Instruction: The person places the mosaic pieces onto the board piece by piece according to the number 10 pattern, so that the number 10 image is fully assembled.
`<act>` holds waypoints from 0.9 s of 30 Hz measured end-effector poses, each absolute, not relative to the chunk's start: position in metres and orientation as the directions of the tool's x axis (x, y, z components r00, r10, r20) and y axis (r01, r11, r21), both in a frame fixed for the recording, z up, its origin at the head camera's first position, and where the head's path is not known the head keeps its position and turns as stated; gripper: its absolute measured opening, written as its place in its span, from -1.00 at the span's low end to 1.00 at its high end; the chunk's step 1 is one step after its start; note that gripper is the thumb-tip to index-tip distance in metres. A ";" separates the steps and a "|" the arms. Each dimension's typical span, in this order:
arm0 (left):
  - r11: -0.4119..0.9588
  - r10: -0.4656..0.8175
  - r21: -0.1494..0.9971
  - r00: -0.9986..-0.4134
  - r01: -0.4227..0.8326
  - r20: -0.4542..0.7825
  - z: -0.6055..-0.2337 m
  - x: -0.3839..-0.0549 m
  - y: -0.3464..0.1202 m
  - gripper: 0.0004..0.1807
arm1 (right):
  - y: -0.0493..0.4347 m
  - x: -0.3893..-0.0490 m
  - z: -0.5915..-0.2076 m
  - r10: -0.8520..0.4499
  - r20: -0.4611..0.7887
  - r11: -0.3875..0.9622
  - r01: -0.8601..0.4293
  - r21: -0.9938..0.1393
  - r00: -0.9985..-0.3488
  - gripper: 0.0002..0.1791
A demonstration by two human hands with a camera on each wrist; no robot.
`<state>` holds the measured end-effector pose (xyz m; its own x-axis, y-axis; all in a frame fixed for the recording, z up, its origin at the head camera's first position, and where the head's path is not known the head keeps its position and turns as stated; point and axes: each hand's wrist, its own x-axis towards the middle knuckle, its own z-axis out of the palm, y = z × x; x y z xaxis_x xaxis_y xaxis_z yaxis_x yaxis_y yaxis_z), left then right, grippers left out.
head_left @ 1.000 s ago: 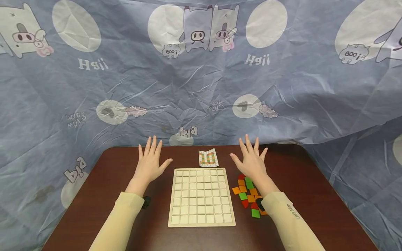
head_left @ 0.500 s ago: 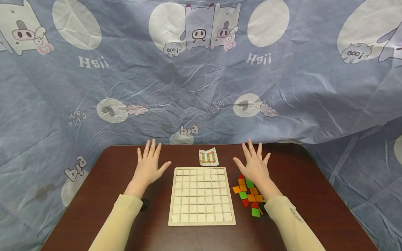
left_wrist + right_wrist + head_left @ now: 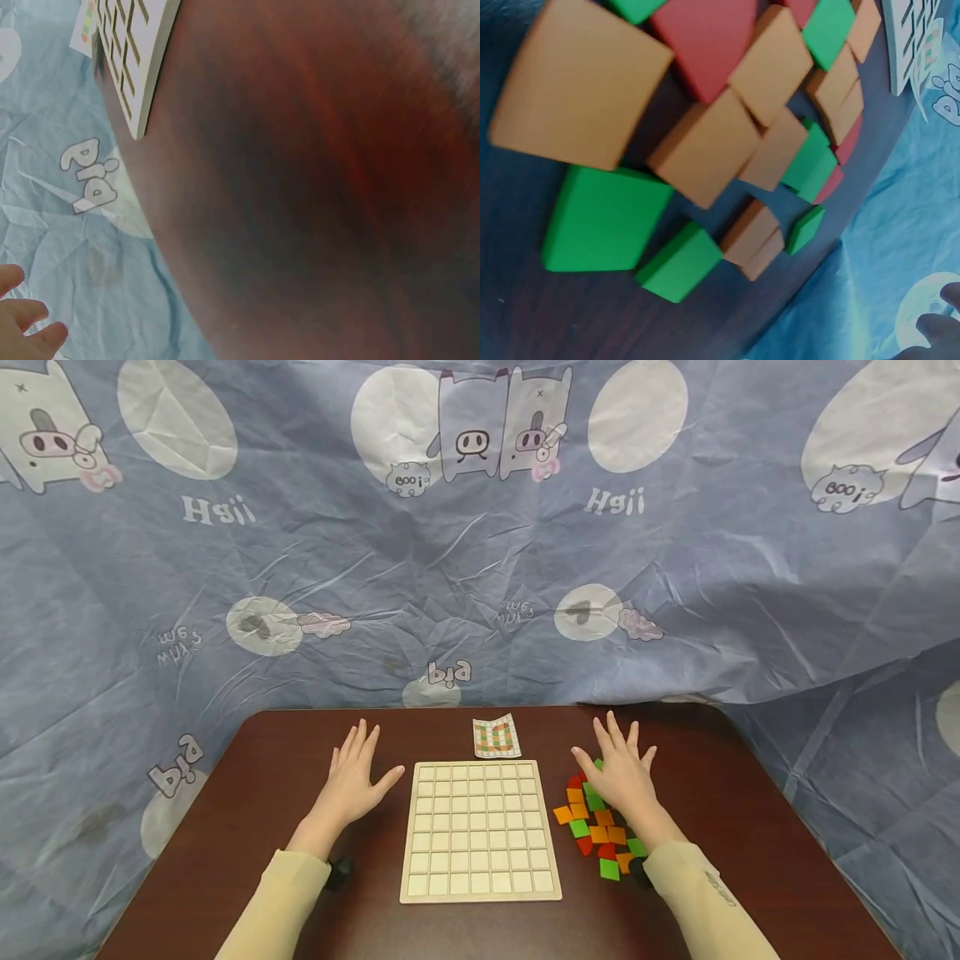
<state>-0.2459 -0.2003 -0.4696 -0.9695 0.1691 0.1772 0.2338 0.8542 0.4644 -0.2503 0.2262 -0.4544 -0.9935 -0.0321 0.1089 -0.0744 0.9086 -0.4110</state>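
Observation:
In the head view a pale wooden grid board (image 3: 481,831) lies mid-table, its square cells bare. My left hand (image 3: 351,785) is spread left of the board, fingers straight, holding nothing. My right hand (image 3: 624,777) hovers with fingers spread over the far part of a loose heap of flat tiles (image 3: 597,834), right of the board; it grips nothing. The heap has orange, green and red pieces, the red ones partly rounded; hand and forearm cover some of them. In the right wrist view a large orange tile (image 3: 581,82) appears close up beside a green tile (image 3: 607,217).
A small paper card (image 3: 496,737) with a coloured grid pattern lies just beyond the board. The dark red-brown table (image 3: 225,860) has rounded far corners. A blue-grey printed cloth (image 3: 465,568) hangs behind it. Dark wrist devices sit at both cuffs.
Both hands have drawn back a little toward the near edge. The right hand has also shifted slightly right, uncovering more tiles. Board, card and tiles stay put.

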 end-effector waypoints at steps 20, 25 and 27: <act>0.679 0.181 0.729 -0.982 0.082 -0.059 -0.497 -0.220 -0.187 0.00 | 0.260 -0.236 -0.485 0.067 -0.016 0.870 0.066 -0.488 -0.998 -0.25; 0.653 0.198 0.754 -0.977 0.074 -0.076 -0.502 -0.212 -0.180 0.04 | 0.264 -0.235 -0.490 0.086 -0.033 0.861 0.091 -0.500 -0.996 -0.27; 0.646 0.205 0.759 -0.976 0.077 -0.076 -0.503 -0.208 -0.177 0.05 | 0.264 -0.234 -0.490 0.088 -0.031 0.857 0.092 -0.508 -0.996 -0.28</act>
